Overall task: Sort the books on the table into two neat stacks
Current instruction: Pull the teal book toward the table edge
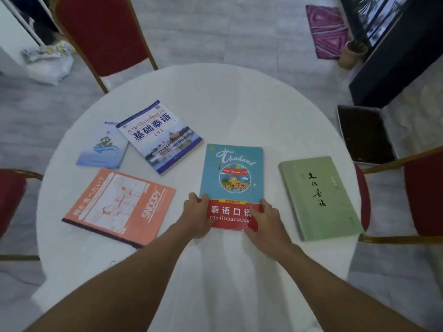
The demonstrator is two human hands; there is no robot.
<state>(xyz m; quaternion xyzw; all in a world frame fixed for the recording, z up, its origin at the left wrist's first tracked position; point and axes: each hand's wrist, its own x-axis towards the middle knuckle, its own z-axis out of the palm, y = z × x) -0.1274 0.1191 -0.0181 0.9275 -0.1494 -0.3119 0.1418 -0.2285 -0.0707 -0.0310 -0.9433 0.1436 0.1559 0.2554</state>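
Several books lie flat on a round white table (215, 97). A teal and red Thailand book (233, 173) sits in the middle, with more pages showing under its far edge. My left hand (196, 214) grips its near left corner and my right hand (266, 221) grips its near right corner. Left of it lies an orange Snoopy book (119, 204). Farther back are a blue and white Thai textbook (160, 135) and a thin pale blue booklet (102, 147), partly under the textbook. A green book (318, 197) lies to the right.
Red chairs stand at the back left (103, 32), at the left edge (12, 195) and at the right edge (422, 195). A tray of dark soil (364, 133) sits on the floor at the right, beside a black cabinet (395, 68).
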